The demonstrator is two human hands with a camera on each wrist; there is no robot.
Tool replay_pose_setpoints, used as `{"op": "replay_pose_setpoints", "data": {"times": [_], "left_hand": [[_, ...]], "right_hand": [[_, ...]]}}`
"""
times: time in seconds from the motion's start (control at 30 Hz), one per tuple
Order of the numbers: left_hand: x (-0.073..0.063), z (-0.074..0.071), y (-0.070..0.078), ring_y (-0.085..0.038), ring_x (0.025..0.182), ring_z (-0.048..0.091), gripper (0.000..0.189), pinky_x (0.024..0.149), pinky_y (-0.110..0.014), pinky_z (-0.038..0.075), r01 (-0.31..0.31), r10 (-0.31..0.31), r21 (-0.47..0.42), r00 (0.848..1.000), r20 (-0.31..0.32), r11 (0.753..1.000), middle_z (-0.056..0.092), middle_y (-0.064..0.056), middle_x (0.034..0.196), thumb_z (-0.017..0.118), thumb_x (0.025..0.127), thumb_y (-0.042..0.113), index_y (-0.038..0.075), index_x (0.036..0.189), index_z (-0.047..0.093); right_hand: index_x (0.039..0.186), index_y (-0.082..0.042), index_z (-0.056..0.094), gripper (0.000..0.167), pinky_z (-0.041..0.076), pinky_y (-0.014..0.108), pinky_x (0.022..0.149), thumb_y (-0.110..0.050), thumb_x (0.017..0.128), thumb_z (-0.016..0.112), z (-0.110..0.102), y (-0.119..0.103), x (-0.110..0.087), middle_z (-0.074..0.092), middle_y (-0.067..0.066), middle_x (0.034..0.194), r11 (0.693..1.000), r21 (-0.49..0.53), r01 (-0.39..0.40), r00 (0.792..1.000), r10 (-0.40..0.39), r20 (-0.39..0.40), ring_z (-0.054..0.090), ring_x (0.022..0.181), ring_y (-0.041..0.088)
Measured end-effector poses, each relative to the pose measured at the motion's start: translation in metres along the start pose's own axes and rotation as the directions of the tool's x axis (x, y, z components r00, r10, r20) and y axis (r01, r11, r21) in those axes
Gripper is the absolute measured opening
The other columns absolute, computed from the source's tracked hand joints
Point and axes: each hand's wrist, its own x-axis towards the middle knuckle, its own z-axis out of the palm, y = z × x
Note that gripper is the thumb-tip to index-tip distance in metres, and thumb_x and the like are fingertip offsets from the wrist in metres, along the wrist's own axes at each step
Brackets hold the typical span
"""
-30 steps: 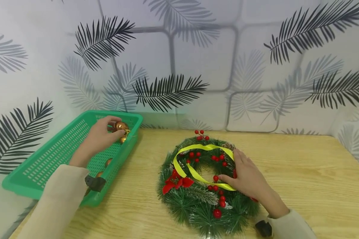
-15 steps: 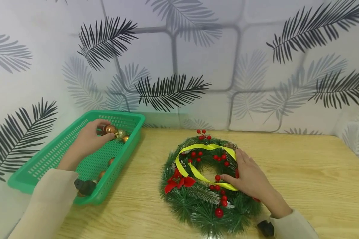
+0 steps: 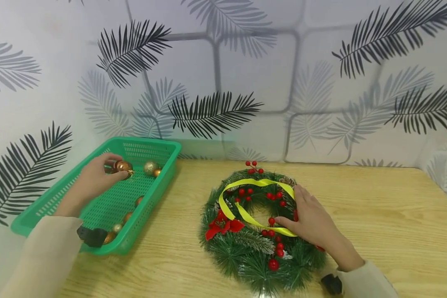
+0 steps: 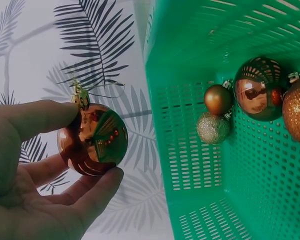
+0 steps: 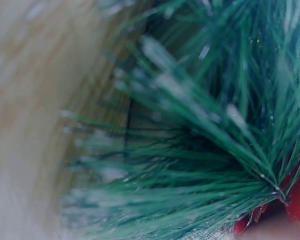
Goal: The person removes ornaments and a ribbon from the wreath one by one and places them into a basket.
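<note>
My left hand (image 3: 94, 176) holds a shiny copper Christmas bauble (image 3: 123, 165) over the green basket (image 3: 141, 152). In the left wrist view, the thumb and fingers pinch this bauble (image 4: 107, 150) by its sides, and its gold cap with a thin loop points up. My right hand (image 3: 314, 221) rests on the right side of a green Christmas wreath (image 3: 258, 248), fingers extended and thumb spread toward the ring's middle. A yellow ribbon (image 3: 224, 205) lies looped over the wreath, its end beside that hand. Pine needles (image 5: 205, 150) fill much of the right wrist view.
A glittery gold bauble (image 3: 150, 168) lies in the basket's far right corner, and several smaller ones line its right wall, such as a pale one (image 3: 117, 228). Red berries and a red flower (image 3: 222, 225) decorate the wreath. The wooden table (image 3: 376, 219) meets a leaf-patterned wall covering (image 3: 253, 74).
My left hand has drawn the copper bauble leftward across the basket, away from the far right corner, uncovering the glittery gold one there. The right hand and wreath stay where they were.
</note>
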Motion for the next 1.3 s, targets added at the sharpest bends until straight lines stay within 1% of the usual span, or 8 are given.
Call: {"op": "replay_pose_setpoints", "data": {"times": [0.23,0.37,0.53,0.63,0.77,0.9,1.1,1.3], "left_hand": [[0.004,-0.002,-0.008,-0.046,0.116,0.049,0.058,0.085,-0.054,0.048,0.014,-0.014,0.010,1.000,0.004,1.000,0.045,-0.033,0.130,0.057,0.095,0.030,-0.006,0.137,0.039],[0.005,-0.002,-0.013,-0.046,0.116,0.047,0.058,0.084,-0.054,0.048,0.026,-0.026,0.013,1.000,0.017,1.000,0.046,-0.033,0.129,0.057,0.095,0.029,-0.008,0.137,0.038],[0.008,0.002,-0.022,-0.047,0.117,0.045,0.060,0.083,-0.054,0.048,0.044,-0.044,0.007,0.998,0.037,0.999,0.045,-0.033,0.129,0.058,0.095,0.030,-0.007,0.137,0.037],[0.011,0.005,-0.027,-0.047,0.116,0.047,0.059,0.083,-0.055,0.048,0.040,-0.041,0.021,0.998,0.037,0.999,0.046,-0.034,0.129,0.059,0.093,0.030,-0.007,0.136,0.039],[0.013,0.010,-0.032,-0.048,0.113,0.049,0.057,0.082,-0.054,0.049,0.028,-0.029,0.038,0.999,0.032,0.999,0.048,-0.036,0.127,0.060,0.092,0.027,-0.008,0.133,0.042],[0.013,0.014,-0.036,-0.048,0.111,0.051,0.057,0.080,-0.052,0.050,0.026,-0.028,0.041,0.998,0.049,0.999,0.049,-0.035,0.126,0.062,0.092,0.028,-0.008,0.132,0.043],[0.014,0.017,-0.038,-0.049,0.109,0.053,0.057,0.078,-0.051,0.052,-0.002,-0.002,0.068,0.998,0.069,0.998,0.050,-0.036,0.125,0.063,0.091,0.029,-0.009,0.130,0.046],[0.015,0.018,-0.035,-0.051,0.113,0.051,0.053,0.082,-0.053,0.051,0.000,-0.005,0.059,0.997,0.077,0.998,0.048,-0.037,0.127,0.061,0.092,0.025,-0.008,0.130,0.046]], "right_hand": [[0.144,0.016,0.020,0.100,0.025,0.061,0.110,-0.051,0.085,0.065,0.000,0.000,-0.001,0.025,0.037,0.147,1.000,-0.001,0.014,1.000,-0.014,-0.006,0.028,0.135,0.051],[0.144,0.015,0.020,0.100,0.026,0.061,0.109,-0.053,0.085,0.064,0.002,0.001,-0.001,0.027,0.037,0.147,1.000,-0.003,0.021,1.000,-0.021,-0.015,0.029,0.134,0.051],[0.146,0.013,0.018,0.104,0.024,0.061,0.111,-0.058,0.084,0.061,0.003,0.002,-0.002,0.024,0.035,0.149,1.000,0.013,0.000,1.000,0.000,-0.001,0.026,0.136,0.050],[0.146,0.013,0.017,0.104,0.023,0.060,0.111,-0.059,0.084,0.061,0.002,0.002,-0.003,0.022,0.034,0.150,1.000,0.020,-0.012,1.000,0.012,0.005,0.024,0.138,0.049],[0.146,0.013,0.018,0.103,0.025,0.061,0.110,-0.057,0.085,0.062,0.001,0.001,-0.004,0.024,0.034,0.149,1.000,0.013,-0.002,1.000,0.002,-0.007,0.025,0.137,0.049],[0.145,0.014,0.020,0.102,0.026,0.061,0.109,-0.056,0.085,0.062,0.002,0.000,-0.005,0.026,0.035,0.148,1.000,0.012,0.010,1.000,-0.010,-0.019,0.027,0.136,0.050],[0.145,0.014,0.020,0.100,0.026,0.061,0.109,-0.054,0.085,0.063,0.003,0.001,-0.003,0.027,0.036,0.147,1.000,0.008,0.014,1.000,-0.014,-0.022,0.029,0.135,0.051],[0.145,0.014,0.019,0.101,0.026,0.060,0.110,-0.055,0.085,0.062,0.000,0.000,-0.002,0.025,0.035,0.148,1.000,0.010,0.002,1.000,-0.002,-0.015,0.028,0.135,0.051]]}}
